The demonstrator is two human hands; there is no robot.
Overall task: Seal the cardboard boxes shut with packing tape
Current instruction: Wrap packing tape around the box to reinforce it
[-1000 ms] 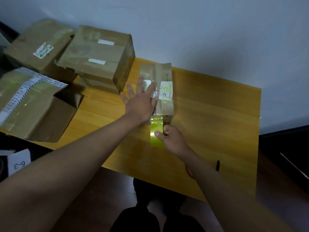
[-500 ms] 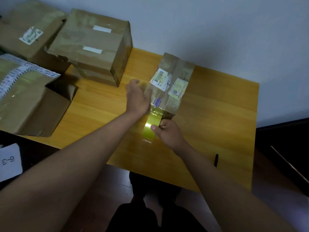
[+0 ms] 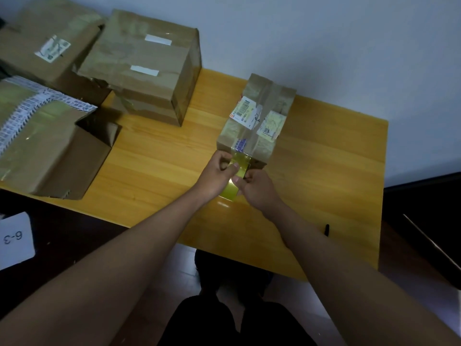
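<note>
Plainly, both hands, left point(image 3: 216, 171) and right point(image 3: 252, 187), pinched the tape point(image 3: 235, 176) below the box point(image 3: 257, 121) at frame centre; tearing crookedly risked a wrinkled seal.

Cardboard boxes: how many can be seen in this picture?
4: small box by both hands, taped box mid-table, open-flapped box at left, labelled box far left. More may lie outside view.

Four cardboard boxes point(image 3: 257, 121) (one open), one tape roll point(image 3: 235, 179).

A black pen point(image 3: 327, 230) lies on the wooden table point(image 3: 324, 171)'s near-right edge.
</note>
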